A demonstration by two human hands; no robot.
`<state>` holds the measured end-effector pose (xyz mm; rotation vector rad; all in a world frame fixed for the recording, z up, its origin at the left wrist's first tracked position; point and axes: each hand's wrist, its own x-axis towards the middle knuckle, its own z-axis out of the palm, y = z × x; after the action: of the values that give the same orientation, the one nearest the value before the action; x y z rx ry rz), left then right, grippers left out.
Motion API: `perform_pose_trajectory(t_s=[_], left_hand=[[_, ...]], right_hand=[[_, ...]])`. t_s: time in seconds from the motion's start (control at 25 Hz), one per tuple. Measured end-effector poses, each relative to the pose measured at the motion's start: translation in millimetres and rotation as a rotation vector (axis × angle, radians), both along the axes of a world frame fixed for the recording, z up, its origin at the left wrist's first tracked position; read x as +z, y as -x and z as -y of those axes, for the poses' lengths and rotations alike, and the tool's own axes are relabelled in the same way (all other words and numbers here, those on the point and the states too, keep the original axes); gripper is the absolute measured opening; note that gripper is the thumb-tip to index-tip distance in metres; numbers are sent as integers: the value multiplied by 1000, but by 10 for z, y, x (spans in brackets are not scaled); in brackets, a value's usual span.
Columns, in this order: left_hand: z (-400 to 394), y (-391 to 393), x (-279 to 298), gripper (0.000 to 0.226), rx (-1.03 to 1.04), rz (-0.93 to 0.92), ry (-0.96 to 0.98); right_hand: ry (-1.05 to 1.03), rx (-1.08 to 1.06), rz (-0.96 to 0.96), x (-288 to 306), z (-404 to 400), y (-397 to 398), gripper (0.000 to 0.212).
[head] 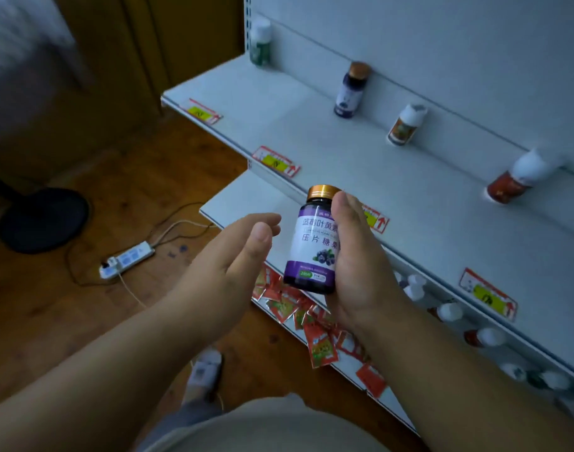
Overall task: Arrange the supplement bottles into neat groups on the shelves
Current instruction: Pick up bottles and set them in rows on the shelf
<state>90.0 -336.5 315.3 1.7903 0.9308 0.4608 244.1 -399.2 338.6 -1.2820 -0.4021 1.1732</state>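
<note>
Dim, bluish light. Wood plank floor [83,321] fills 7 to 9 o'clock. Brown wooden door or panelling [155,44] at 11 o'clock. Blurred pale surface [21,31] at 10 o'clock, cannot tell what. Round black stand base [43,220] on floor at 9 o'clock. White power strip [126,260] near it, dark and white cables [178,220] trailing toward 3 o'clock.

The purple bottle [313,246] at the middle has a white label with big Chinese words: 蓝莓叶黄素 on top and 压片糖果 under them. The small green patch at its 6 o'clock and the shelf price tags are too blurry to read
</note>
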Motion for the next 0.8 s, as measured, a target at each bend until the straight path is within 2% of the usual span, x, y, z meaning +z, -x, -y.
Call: perform_pose_trajectory(t_s=[0.28,0.44,0.52,0.68,0.8], left_hand=[[-971,17,277,80,-228,8,-75],[-1340,-241,326,73,-318,-2,-51],[-1484,-478,330,68,-356,-1,-19],[-1807,-1029,242,68,-365,-17,-136],[-2056,-1309,143,67,-392,-160,-200]], right_hand=[[-58,-279,36,330,-675,144,12],[-35,-375,144,458,-880,6,5],[-56,-409,206,461,-952,-164,16],[-131,-470,201,388,-1226,-773,34],[-58,-471,263,222,-1470,-1245,28]])
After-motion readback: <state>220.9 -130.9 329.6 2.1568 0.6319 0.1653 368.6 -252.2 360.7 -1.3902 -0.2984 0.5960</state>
